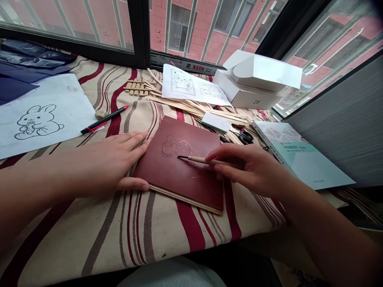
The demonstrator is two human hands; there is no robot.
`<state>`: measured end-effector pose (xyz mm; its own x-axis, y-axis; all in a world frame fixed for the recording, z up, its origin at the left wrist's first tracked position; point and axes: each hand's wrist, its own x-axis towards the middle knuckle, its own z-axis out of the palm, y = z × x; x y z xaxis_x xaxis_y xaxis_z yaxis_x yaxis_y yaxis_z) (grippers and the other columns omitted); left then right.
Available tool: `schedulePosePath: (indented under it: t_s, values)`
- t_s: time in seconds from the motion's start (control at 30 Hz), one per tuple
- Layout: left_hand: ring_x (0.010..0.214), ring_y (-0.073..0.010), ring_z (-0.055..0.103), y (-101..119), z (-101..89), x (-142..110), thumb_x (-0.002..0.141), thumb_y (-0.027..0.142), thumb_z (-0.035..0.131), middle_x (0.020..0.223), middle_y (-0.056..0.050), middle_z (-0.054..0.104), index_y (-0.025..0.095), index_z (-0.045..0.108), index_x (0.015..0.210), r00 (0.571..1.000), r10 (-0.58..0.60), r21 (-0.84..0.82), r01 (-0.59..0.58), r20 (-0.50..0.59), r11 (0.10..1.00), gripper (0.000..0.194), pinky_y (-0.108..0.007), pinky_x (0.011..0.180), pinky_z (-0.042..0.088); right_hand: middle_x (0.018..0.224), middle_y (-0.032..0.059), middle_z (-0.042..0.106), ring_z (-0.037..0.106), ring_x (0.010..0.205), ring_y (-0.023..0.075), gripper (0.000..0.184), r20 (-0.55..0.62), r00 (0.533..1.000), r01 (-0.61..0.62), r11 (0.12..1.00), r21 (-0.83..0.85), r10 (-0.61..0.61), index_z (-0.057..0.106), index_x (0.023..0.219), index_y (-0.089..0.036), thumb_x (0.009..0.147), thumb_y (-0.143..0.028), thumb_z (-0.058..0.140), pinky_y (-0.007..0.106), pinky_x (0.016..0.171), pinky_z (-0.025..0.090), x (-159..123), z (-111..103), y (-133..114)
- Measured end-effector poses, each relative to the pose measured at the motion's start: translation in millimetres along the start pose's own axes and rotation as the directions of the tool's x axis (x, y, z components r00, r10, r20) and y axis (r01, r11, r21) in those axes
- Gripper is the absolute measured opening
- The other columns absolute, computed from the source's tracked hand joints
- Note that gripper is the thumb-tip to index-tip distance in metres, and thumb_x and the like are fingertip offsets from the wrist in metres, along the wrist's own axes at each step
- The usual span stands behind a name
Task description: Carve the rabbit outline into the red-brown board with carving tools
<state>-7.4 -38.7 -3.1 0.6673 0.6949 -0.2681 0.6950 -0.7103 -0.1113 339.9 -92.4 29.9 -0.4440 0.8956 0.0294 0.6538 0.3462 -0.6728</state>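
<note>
A person's spread left hand [107, 163] pins a dark red rectangular board [191, 187] on a cream, red-striped cloth [74, 239], as the right hand [248, 169] pinches a slim wooden-handled metal-tipped stylus [200, 160] low against a faint traced figure [175, 145].

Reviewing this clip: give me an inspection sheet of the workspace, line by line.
Surface: striped cream-and-red cloth.
Job's things: dark red board with a faint traced figure; wood-handled pointed tool touching it.
Clutter: wooden strips, white box, book, scissors, rabbit drawing, marker.
Hands: left hand flat at the board's edge; right hand holding the tool.
Cables: nothing seen.
Surroundings: window, brick building outside.
</note>
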Motion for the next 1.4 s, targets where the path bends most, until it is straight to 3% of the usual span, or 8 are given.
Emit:
schedulePosePath:
  t_s: [0.1,0.27,0.43,0.57,0.73,0.97,1.2,1.4]
  values:
    - [0.163,-0.0462,0.028,1,-0.3,0,0.094,0.092,0.027,0.178,-0.031,0.019,0.003,0.033,0.168,1.0,-0.001,-0.012,0.002,0.024,1.0,0.115,-0.056,0.13,0.027,0.078,-0.0006,0.074,0.062,0.06,0.0138,0.033,0.005,0.994,0.108,0.945,-0.309,-0.112,0.073,0.118,-0.023,0.091,-0.016,0.057,0.027,0.058,0.042,-1,4,-5]
    - [0.161,-0.0494,0.032,4,-3.8,2,0.093,0.089,0.04,0.177,-0.03,0.026,0.003,0.039,0.166,1.0,-0.015,-0.095,0.015,0.004,0.995,0.112,-0.059,0.129,0.032,0.1,0.0021,0.08,0.07,0.079,0.0153,0.041,0.045,0.971,0.219,0.808,-0.547,-0.234,0.073,0.137,-0.028,0.104,-0.02,0.049,0.028,0.064,0.04,-4,13,-7]
    - [0.16,-0.0479,0.034,2,0.5,2,0.091,0.089,0.045,0.176,-0.025,0.033,0.01,0.043,0.165,0.998,-0.016,-0.122,0.009,-0.056,0.992,0.109,-0.059,0.129,0.033,0.077,0.0007,0.067,0.047,0.055,0.0137,0.051,0.225,0.912,0.378,0.494,-0.783,-0.342,0.064,0.151,-0.028,0.104,-0.016,0.048,0.032,0.054,0.02,0,1,-13]
    - [0.159,-0.0474,0.037,2,3.1,2,0.09,0.09,0.047,0.175,-0.024,0.037,0.011,0.044,0.165,0.997,-0.007,-0.121,-0.003,-0.08,0.993,0.109,-0.058,0.128,0.034,0.074,0.0012,0.064,0.031,0.051,0.0141,0.054,0.406,0.849,0.508,0.311,-0.804,-0.337,0.061,0.151,-0.023,0.102,-0.009,0.043,0.036,0.053,0.013,11,-16,-28]
    - [0.16,-0.0471,0.035,5,0.1,3,0.089,0.093,0.039,0.176,-0.024,0.034,0.01,0.042,0.166,0.999,-0.022,-0.096,0.018,-0.036,0.995,0.113,-0.057,0.128,0.034,0.074,0.0014,0.064,0.032,0.047,0.0132,0.052,0.459,0.804,0.568,0.259,-0.781,-0.378,0.064,0.147,-0.016,0.102,-0.006,0.041,0.036,0.052,0.013,13,-16,-36]
    - [0.16,-0.0495,0.034,9,-2.9,4,0.089,0.091,0.047,0.175,-0.028,0.032,0.005,0.044,0.164,0.999,-0.039,-0.15,0.034,-0.03,0.988,0.114,-0.058,0.13,0.032,0.071,0.0051,0.063,0.051,0.045,0.0178,0.055,0.407,0.844,0.49,0.193,-0.85,-0.349,0.068,0.145,-0.009,0.096,-0.004,0.043,0.037,0.05,0.012,-1,7,-43]
    - [0.165,-0.045,0.027,17,-19.5,4,0.097,0.079,0.051,0.177,-0.032,0.023,0.002,0.036,0.166,0.995,-0.046,-0.015,0.048,0.087,0.999,0.105,-0.054,0.131,0.031,0.066,0.0017,0.06,0.041,0.044,0.0155,0.061,0.344,0.916,0.392,0.274,-0.878,-0.209,0.063,0.154,-0.018,0.093,-0.018,0.056,0.034,0.049,0.008,4,9,-45]
    - [0.166,-0.0436,0.022,16,-19.4,4,0.097,0.073,0.059,0.178,-0.031,0.018,0.003,0.034,0.167,0.992,-0.061,-0.028,0.064,0.108,0.998,0.102,-0.054,0.133,0.026,0.075,0.0052,0.066,0.044,0.046,0.0159,0.06,0.523,0.842,0.537,0.098,-0.838,-0.134,0.056,0.16,-0.016,0.103,-0.008,0.037,0.035,0.047,0.008,12,-1,-55]
